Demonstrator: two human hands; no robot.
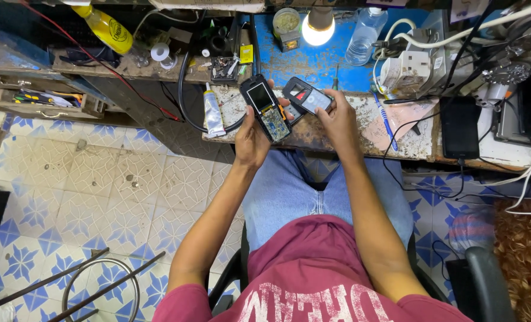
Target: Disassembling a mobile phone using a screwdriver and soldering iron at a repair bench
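Observation:
My left hand [252,142] holds an opened mobile phone [265,107] upright, its small screen at the top and its bare circuit board showing below. My right hand [337,119] holds a second piece, a dark phone cover [306,96] with a red patch and a grey panel, just right of the phone. Both hands hover over the front edge of a worn workbench [313,138], above my lap in blue jeans.
A white glue tube [212,111] lies left of the phone, a blue pen [384,121] and a black phone [459,127] to the right. Behind stand a lit bulb [318,28], a clear bottle [364,36], a yellow bottle [106,28], a white adapter [406,70] and cables. Tiled floor lies left.

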